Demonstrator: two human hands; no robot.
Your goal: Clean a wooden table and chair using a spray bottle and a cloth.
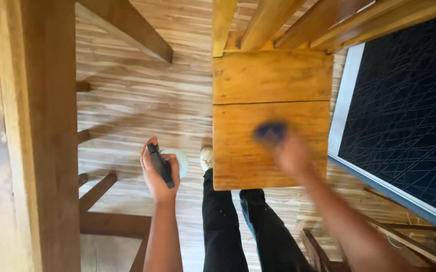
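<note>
Wood plank floor (pixel 142 95) everywhere, pale and streaky, running under all of it. Big brown desk (pixel 36 136) down the left side, seen from above, legs and crossbars showing beneath. Dark rug (pixel 404 111) with thin scribbly lines and a pale border over on the right. Wooden chair (pixel 271 100) in the middle, seat made of two boards, slatted back at the top. Black trousers (pixel 223 226) and one light shoe (pixel 206 157) right at the seat's near edge. Right hand (pixel 291 153) blurry over the seat, pressing a dark blue cloth (pixel 271 132) against the wood; grip too smeared to tell exactly. Left hand (pixel 158 174) off to the side above the floor, wrapped tight around a spray bottle (pixel 170 163), black trigger on a whitish body.
</note>
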